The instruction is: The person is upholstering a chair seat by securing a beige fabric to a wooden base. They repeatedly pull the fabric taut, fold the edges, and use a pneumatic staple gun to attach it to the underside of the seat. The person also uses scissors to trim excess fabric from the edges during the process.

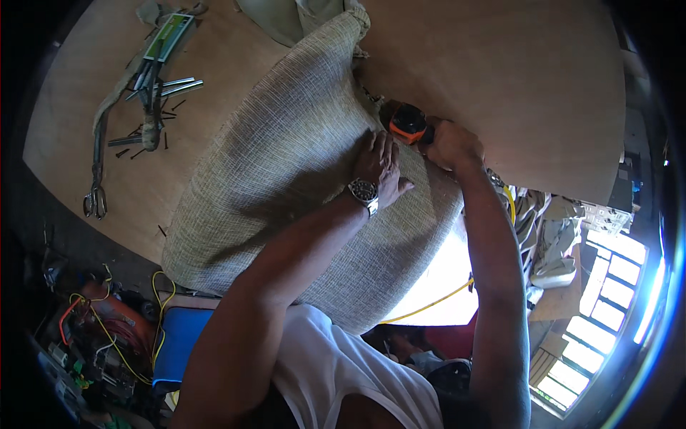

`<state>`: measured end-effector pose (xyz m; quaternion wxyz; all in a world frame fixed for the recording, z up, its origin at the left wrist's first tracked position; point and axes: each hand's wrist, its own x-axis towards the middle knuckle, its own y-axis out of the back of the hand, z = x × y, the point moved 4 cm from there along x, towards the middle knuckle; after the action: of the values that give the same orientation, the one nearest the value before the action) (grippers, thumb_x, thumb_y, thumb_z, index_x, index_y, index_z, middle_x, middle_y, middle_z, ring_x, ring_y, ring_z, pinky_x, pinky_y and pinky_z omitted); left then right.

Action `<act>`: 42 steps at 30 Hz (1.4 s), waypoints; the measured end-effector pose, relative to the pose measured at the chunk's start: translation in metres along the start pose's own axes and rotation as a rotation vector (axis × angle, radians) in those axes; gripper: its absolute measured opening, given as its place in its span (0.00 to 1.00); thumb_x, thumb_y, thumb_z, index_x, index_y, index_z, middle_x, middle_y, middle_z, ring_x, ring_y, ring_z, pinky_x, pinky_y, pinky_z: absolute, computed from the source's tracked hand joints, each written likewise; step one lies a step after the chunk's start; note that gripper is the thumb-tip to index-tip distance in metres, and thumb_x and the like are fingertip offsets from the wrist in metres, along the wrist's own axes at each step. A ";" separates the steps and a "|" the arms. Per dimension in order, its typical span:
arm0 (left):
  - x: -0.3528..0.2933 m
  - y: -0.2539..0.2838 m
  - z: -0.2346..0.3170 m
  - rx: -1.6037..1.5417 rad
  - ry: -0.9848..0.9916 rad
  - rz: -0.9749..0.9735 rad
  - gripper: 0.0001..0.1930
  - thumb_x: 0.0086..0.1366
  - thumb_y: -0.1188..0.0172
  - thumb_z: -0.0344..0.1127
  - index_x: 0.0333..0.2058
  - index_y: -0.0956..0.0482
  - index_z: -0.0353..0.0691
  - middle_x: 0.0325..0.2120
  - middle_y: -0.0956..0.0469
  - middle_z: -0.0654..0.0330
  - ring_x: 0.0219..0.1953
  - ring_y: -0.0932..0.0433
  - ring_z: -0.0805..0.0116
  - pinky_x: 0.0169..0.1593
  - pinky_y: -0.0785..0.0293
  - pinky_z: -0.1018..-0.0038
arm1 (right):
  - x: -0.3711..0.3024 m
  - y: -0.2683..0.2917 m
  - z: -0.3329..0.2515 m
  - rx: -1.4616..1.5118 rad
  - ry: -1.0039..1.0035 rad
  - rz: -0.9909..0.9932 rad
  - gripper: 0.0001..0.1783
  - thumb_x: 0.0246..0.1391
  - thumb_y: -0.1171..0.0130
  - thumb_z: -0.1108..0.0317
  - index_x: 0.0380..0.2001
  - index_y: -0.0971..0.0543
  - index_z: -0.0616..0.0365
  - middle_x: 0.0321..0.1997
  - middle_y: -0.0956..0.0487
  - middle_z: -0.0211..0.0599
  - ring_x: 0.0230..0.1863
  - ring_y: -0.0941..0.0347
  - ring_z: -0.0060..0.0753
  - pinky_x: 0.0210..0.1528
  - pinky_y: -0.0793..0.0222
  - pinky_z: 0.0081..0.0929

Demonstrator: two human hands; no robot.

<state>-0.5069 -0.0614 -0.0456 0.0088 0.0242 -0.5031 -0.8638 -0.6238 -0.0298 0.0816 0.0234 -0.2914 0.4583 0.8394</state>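
A large curved piece covered in grey-beige woven fabric (286,121) leans across the round wooden tabletop. My left hand (381,168), with a metal wristwatch (364,191) at its wrist, lies open against this fabric, fingers stretched toward the far edge. Just right of it, my right hand (454,145) is closed round an orange and black staple gun (409,123). The tool's nose is at the fabric's edge, where its tip is hidden. A yellow air hose (510,204) shows beside my right forearm.
On the tabletop (500,64) at left lie scissors (95,202), silver staple strips (179,87), several dark screws or nails and a green-and-white box (168,37). A blue padded piece (184,342) and a tangle of tools and cords are below left. Bundled cloth (557,247) hangs at right.
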 end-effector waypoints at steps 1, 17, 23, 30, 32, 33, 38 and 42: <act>-0.003 0.002 -0.001 -0.025 -0.001 0.029 0.47 0.69 0.53 0.68 0.67 0.37 0.25 0.69 0.36 0.42 0.74 0.44 0.48 0.76 0.56 0.50 | -0.001 0.000 0.000 0.003 0.006 0.015 0.31 0.52 0.33 0.44 0.60 0.22 0.32 0.56 0.16 0.38 0.58 0.21 0.48 0.60 0.26 0.47; 0.006 0.001 -0.003 0.099 -0.009 -0.054 0.49 0.68 0.57 0.72 0.67 0.37 0.28 0.69 0.36 0.47 0.73 0.45 0.55 0.74 0.56 0.57 | 0.001 0.015 0.034 0.232 0.143 0.014 0.38 0.44 0.26 0.38 0.56 0.17 0.45 0.54 0.16 0.41 0.57 0.20 0.46 0.61 0.28 0.42; 0.006 0.004 -0.005 0.099 -0.028 -0.066 0.49 0.69 0.58 0.72 0.68 0.38 0.28 0.69 0.36 0.47 0.73 0.45 0.55 0.74 0.57 0.57 | 0.001 0.017 0.017 0.253 0.161 0.027 0.38 0.47 0.27 0.39 0.59 0.20 0.44 0.53 0.15 0.41 0.57 0.20 0.46 0.60 0.28 0.42; 0.007 -0.005 -0.006 0.064 -0.054 -0.005 0.49 0.69 0.57 0.71 0.67 0.37 0.26 0.66 0.32 0.44 0.73 0.41 0.53 0.75 0.56 0.56 | -0.002 -0.008 -0.007 0.101 -0.003 0.051 0.33 0.51 0.31 0.41 0.59 0.20 0.39 0.54 0.16 0.41 0.57 0.20 0.48 0.61 0.27 0.46; 0.006 -0.003 -0.006 0.021 -0.060 0.042 0.49 0.69 0.55 0.71 0.66 0.36 0.25 0.66 0.32 0.43 0.72 0.40 0.52 0.74 0.54 0.56 | -0.006 -0.014 -0.003 0.133 -0.025 0.078 0.32 0.52 0.31 0.42 0.58 0.20 0.40 0.54 0.16 0.41 0.57 0.20 0.48 0.60 0.27 0.47; 0.004 -0.001 -0.006 0.023 -0.069 0.063 0.49 0.69 0.55 0.71 0.65 0.35 0.25 0.66 0.32 0.43 0.72 0.39 0.51 0.74 0.53 0.56 | -0.006 -0.013 0.004 0.144 -0.033 0.066 0.34 0.49 0.30 0.40 0.57 0.19 0.42 0.54 0.16 0.42 0.56 0.20 0.49 0.61 0.27 0.45; -0.001 0.012 -0.012 0.054 -0.108 0.111 0.46 0.67 0.53 0.71 0.61 0.28 0.29 0.60 0.27 0.49 0.67 0.36 0.57 0.71 0.48 0.59 | 0.007 0.002 0.025 0.446 0.231 0.024 0.28 0.49 0.27 0.54 0.52 0.17 0.54 0.47 0.14 0.47 0.48 0.17 0.43 0.56 0.27 0.39; 0.001 0.010 -0.014 -0.009 -0.183 0.154 0.43 0.67 0.52 0.70 0.58 0.25 0.30 0.57 0.25 0.53 0.62 0.34 0.61 0.68 0.45 0.59 | 0.015 0.000 0.035 0.477 0.234 -0.005 0.34 0.44 0.22 0.50 0.54 0.16 0.53 0.50 0.14 0.44 0.52 0.18 0.41 0.59 0.28 0.37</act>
<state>-0.5073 -0.0789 -0.0438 0.0294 -0.0935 -0.4982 -0.8615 -0.6527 -0.0059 0.0879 0.0405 -0.3739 0.6418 0.6683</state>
